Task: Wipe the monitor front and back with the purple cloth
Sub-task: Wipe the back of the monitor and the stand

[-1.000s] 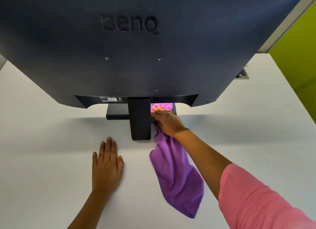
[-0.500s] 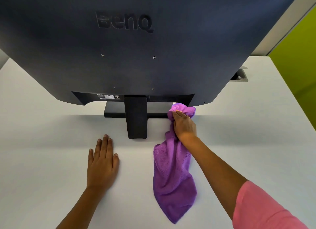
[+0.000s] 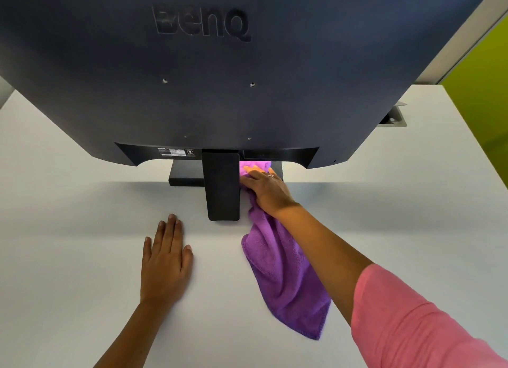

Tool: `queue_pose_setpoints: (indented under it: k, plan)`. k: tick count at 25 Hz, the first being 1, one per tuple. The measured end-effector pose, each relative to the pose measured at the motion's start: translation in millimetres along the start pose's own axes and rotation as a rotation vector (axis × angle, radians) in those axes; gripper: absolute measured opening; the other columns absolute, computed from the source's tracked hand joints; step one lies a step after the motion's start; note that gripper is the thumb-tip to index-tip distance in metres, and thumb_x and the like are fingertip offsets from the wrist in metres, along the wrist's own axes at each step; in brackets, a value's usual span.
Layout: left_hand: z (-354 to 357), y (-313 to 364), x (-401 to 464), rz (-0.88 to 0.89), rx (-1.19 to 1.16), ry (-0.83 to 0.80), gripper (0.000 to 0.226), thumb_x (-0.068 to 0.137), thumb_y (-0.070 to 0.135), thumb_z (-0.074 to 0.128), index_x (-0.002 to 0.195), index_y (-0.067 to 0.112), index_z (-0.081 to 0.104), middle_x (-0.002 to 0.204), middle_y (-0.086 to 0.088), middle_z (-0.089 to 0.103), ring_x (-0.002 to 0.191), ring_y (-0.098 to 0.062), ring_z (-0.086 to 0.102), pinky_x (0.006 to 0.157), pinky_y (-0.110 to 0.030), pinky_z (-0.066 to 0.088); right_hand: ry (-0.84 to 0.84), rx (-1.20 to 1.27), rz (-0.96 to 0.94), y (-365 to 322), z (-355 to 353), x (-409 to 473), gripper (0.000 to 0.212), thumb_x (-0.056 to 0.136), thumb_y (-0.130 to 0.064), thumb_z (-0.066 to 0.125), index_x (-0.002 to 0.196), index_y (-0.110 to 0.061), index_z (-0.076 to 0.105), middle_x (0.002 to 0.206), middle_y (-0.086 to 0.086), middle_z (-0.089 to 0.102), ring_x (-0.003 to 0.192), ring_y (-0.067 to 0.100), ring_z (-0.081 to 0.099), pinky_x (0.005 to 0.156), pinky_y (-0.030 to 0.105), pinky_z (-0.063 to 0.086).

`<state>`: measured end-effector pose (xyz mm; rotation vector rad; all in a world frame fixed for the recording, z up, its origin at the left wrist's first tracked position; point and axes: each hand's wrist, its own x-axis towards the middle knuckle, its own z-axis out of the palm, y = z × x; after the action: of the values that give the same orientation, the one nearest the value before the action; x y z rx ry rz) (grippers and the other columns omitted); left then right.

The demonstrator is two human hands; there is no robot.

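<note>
Head view: right hand (image 3: 270, 190) fingers press purple cloth (image 3: 288, 274) on monitor stand base (image 3: 187, 172) beside neck; left hand (image 3: 165, 263) flat on table (image 3: 68, 257). Best press firmly, reach corners.

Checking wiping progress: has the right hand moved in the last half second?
Yes. The right hand slid left with the purple cloth, from the base's right end to beside the stand neck.

A white table (image 3: 68, 257) carries the monitor's dark stand (image 3: 221, 200); the left hand (image 3: 165, 263) rests flat on it; the purple cloth (image 3: 288, 279) trails across it.
</note>
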<state>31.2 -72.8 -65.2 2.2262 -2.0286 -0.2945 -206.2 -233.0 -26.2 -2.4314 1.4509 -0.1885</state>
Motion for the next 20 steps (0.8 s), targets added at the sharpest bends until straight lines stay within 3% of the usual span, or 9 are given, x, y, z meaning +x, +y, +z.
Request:
queue_pose_setpoints:
  k: [5,7,10,13,16,20]
  plan:
    - [0.9,-1.1,-0.7,0.001,-0.003,0.001,0.066,0.093,0.044,0.007,0.151,0.012,0.009,0.159,-0.004,0.009,0.147,-0.022,0.007,0.119,-0.046,0.011,0.008,-0.085,0.435,20.8,3.5,-38.3,0.053,0.095,-0.014,0.051,0.144,-0.021,0.032,0.152,0.006,0.029,0.139,0.034,0.028,0.11,0.043,0.031]
    - [1.1,-0.9,-0.6,-0.003,-0.007,0.0,0.066,0.092,0.044,0.007,0.151,0.013,0.008,0.159,-0.004,0.008,0.147,-0.022,0.005,0.119,-0.046,0.009,-0.001,-0.06,0.541,20.9,2.8,-53.5,0.058,0.093,-0.013,0.052,0.145,-0.022,0.029,0.149,0.008,0.033,0.137,0.036,0.031,0.107,0.044,0.036]
    - [1.2,0.4,-1.1,-0.003,-0.007,-0.004,0.067,0.092,0.045,0.006,0.15,0.013,0.006,0.159,-0.003,0.006,0.147,-0.021,0.004,0.119,-0.046,0.008,0.134,0.104,0.478,6.2,4.3,-65.2,0.05,0.093,-0.01,0.05,0.141,-0.02,0.039,0.14,0.01,0.047,0.124,0.034,0.048,0.099,0.042,0.045]
    - [1.3,0.2,-0.8,-0.004,-0.005,-0.009,0.067,0.091,0.046,0.004,0.15,0.014,0.005,0.159,-0.002,0.005,0.147,-0.02,0.002,0.119,-0.045,0.007,0.225,0.294,0.389,-8.8,-4.3,-43.8,0.051,0.095,-0.01,0.048,0.143,-0.021,0.036,0.135,0.012,0.052,0.114,0.032,0.056,0.096,0.04,0.049]
    - [0.5,0.3,0.1,-0.003,0.001,-0.013,0.068,0.091,0.047,0.003,0.151,0.013,0.007,0.159,-0.003,0.006,0.147,-0.021,0.004,0.119,-0.045,0.007,0.102,0.419,0.284,-24.7,-11.6,-9.0,0.058,0.092,-0.002,0.049,0.144,-0.023,0.033,0.123,0.015,0.06,0.105,0.032,0.061,0.093,0.035,0.048]
    - [0.0,1.1,0.2,-0.002,0.001,-0.011,0.068,0.092,0.046,0.005,0.151,0.012,0.01,0.159,-0.004,0.008,0.147,-0.022,0.005,0.119,-0.046,0.009,-0.128,0.544,0.223,-33.0,-3.6,0.8,0.057,0.085,0.014,0.045,0.134,-0.016,0.046,0.125,0.014,0.059,0.112,0.032,0.058,0.099,0.035,0.047]
